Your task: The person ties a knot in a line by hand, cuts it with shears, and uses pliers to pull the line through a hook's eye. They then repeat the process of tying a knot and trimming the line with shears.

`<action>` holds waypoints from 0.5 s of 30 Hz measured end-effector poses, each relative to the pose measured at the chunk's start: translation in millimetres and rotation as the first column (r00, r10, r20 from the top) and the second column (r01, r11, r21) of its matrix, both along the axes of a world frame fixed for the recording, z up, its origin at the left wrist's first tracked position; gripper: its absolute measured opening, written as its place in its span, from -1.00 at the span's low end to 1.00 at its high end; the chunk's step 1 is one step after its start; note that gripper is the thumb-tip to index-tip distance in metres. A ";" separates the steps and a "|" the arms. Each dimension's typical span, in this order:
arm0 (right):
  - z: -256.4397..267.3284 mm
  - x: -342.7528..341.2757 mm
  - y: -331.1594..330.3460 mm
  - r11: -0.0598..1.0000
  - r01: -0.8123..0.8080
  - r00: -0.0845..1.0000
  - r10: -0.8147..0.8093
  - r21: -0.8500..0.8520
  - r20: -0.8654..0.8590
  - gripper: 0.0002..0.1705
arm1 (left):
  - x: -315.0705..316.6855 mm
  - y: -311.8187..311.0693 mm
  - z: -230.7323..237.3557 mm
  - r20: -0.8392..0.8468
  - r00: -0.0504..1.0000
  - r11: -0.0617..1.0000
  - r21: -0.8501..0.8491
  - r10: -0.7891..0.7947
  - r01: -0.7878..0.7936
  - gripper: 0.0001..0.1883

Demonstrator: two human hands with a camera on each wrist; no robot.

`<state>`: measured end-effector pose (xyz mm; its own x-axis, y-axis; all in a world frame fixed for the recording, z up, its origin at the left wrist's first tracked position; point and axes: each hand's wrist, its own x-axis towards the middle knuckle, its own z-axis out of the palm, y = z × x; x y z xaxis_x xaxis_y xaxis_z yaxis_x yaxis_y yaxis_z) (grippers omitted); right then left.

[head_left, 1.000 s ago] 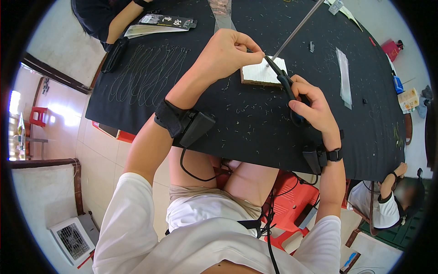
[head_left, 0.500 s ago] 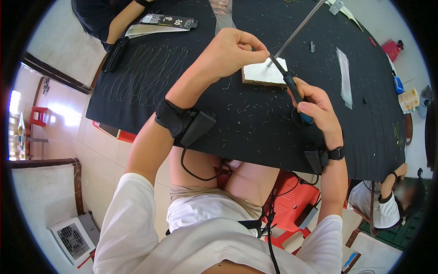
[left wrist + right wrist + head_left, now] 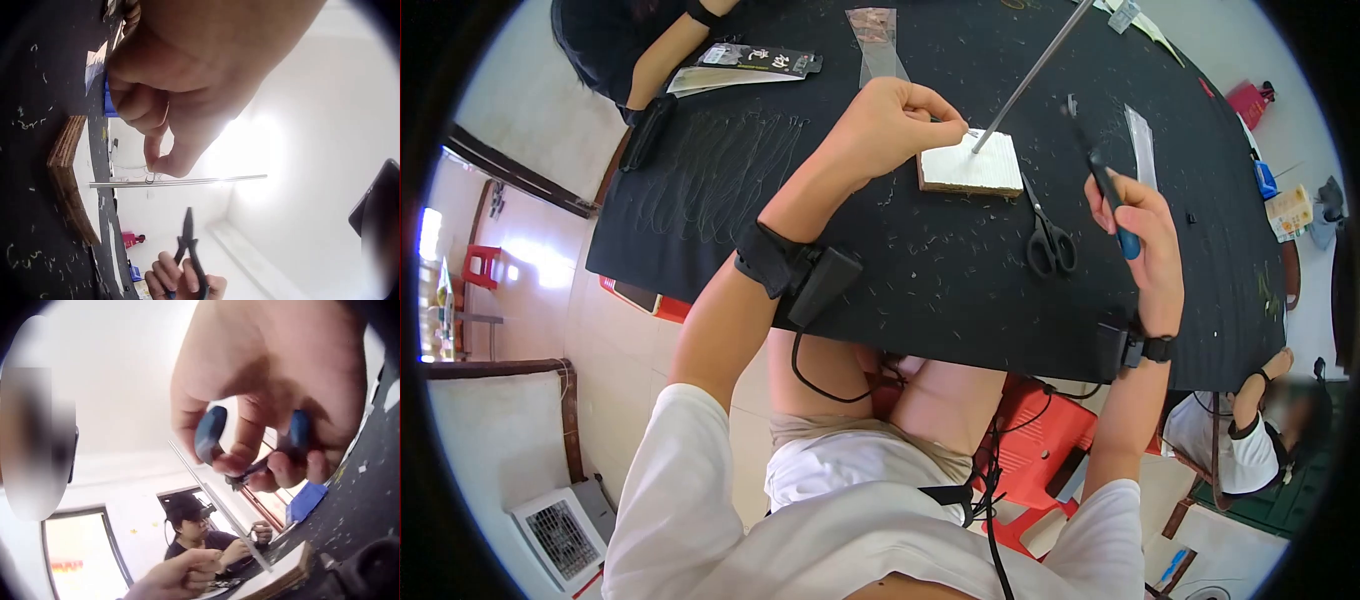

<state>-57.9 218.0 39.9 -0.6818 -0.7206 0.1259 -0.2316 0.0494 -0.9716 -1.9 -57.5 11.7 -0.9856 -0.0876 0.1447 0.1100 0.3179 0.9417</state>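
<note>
The left hand (image 3: 890, 125) pinches a tiny bent metal piece (image 3: 150, 179) between thumb and forefinger, beside the thin upright rod (image 3: 187, 182). That rod stands on a white-topped block (image 3: 975, 175) with brown layered sides. To the right, the right hand (image 3: 1145, 225) grips pliers with black and blue handles (image 3: 1108, 190), held away from the left hand; the fingers lie around the handles in the right wrist view. Black-handled scissors (image 3: 1050, 245) lie on the table between the block and the right hand.
Thin wire loops (image 3: 720, 175) lie on the black cloth (image 3: 880, 280) at the left. A black and white package (image 3: 750, 65), plastic sleeves (image 3: 1140, 145) and small clippings are spread about. Other people sit at the far left and right.
The right hand has moved the pliers from the left fingertips to the right, uncovering the scissors on the table. The left hand keeps its pinch near the rod.
</note>
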 end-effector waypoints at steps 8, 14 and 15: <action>-24.2 -4.2 5.1 0.668 0.497 0.803 -0.113 0.554 -0.585 -0.74 | 3.4 1.3 3.6 -0.009 1.000 1.000 -0.013 -0.028 0.027 -0.75; -29.4 -5.4 2.2 0.571 0.627 0.590 0.097 0.530 -0.801 -0.77 | 1.2 -0.4 1.7 -0.006 1.000 1.000 -0.001 -0.017 0.017 -0.73; -28.6 -3.4 1.5 0.568 0.631 0.587 0.096 0.528 -0.804 -0.77 | 0.2 -0.8 0.5 -0.002 1.000 1.000 0.000 -0.010 0.010 -0.73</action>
